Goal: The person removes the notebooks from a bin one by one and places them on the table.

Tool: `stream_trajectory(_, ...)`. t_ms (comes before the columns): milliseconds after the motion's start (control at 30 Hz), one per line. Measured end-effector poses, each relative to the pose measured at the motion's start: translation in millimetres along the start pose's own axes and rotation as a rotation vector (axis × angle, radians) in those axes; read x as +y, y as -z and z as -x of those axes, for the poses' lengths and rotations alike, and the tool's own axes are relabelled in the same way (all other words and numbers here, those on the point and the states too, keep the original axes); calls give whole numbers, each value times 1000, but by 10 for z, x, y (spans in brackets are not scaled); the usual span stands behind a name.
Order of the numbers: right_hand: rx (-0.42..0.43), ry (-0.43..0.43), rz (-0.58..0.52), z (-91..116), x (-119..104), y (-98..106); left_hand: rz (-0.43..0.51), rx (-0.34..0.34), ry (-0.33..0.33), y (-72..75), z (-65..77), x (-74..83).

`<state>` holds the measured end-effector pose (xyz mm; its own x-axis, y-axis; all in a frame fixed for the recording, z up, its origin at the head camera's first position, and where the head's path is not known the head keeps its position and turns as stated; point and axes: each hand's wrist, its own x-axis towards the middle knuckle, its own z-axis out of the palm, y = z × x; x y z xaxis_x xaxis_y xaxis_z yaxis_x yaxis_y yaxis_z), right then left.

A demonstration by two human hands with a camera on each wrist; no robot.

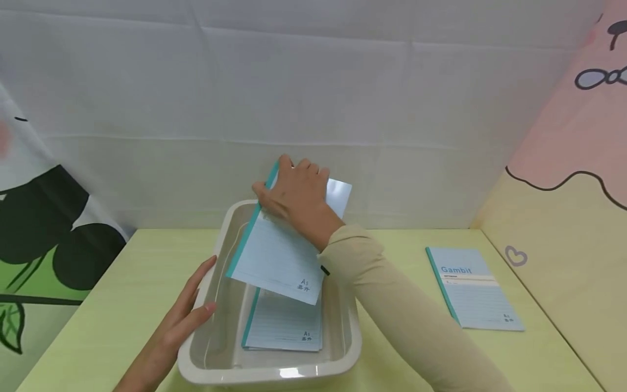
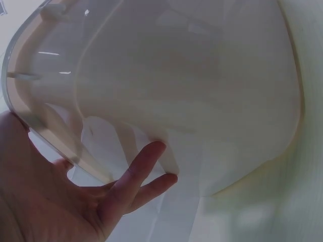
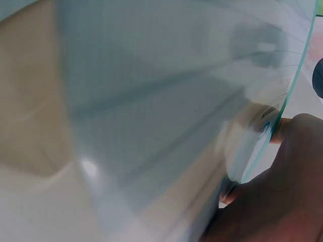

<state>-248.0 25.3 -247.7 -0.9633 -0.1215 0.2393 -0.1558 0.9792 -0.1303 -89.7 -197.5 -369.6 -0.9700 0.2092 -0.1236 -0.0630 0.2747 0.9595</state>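
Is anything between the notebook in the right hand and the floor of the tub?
Yes: below the held notebook, another notebook lies in the tub, partly hidden in the head view. The left hand is at the tub's left side, apparently out of the way.

Head camera looks forward and down over bin and table; left wrist camera – very near, faces bin side; right wrist camera – close at held notebook; head and left wrist views share bin, left hand

- held notebook: upper middle hidden behind right hand
- lower notebook: end toward tub's far edge covered by held notebook
- lone notebook near worktop's right edge: smallest print unreadable
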Motion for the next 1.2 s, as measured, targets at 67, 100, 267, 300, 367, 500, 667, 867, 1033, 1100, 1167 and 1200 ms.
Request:
stream_trajectory(67,-10,-8,-11,-14,60,60,5,2,-7,-9,5,13)
stream_trajectory(100,-14,-15,-20,-22,96,82,7,5,-13,-13,7,18)
stream_trajectory(267,-41,-61,-77,-49,327,126,8,10,-15,-29,-5,27)
stream_trajectory(300,-44,-70,-99,-50,381,126,8,7,-16,-31,-10,25)
stream_trajectory(367,-52,-83,-139,-49,492,120,14,5,-10,-34,-16,18)
stream_trajectory(500,-59,-82,-164,-34,717,95,25,-3,-9,-31,-20,9)
stream_trajectory(667,-7,-51,-147,-9,1026,25,22,-5,-28,-25,-8,25)
stream_trajectory(867,170,16,-220,-8,1329,-103,21,16,-12,-2,19,35)
stream_trajectory(1033,210,30,-265,-2,1588,-192,39,15,-5,3,41,25)
stream_trajectory(1100,188,23,-309,7,1696,-220,43,19,4,1,44,28)
stream_trajectory(1167,153,17,-350,14,1798,-252,43,22,6,-5,49,32)
stream_trajectory(1200,134,15,-361,19,1848,-270,43,25,9,-7,51,35)
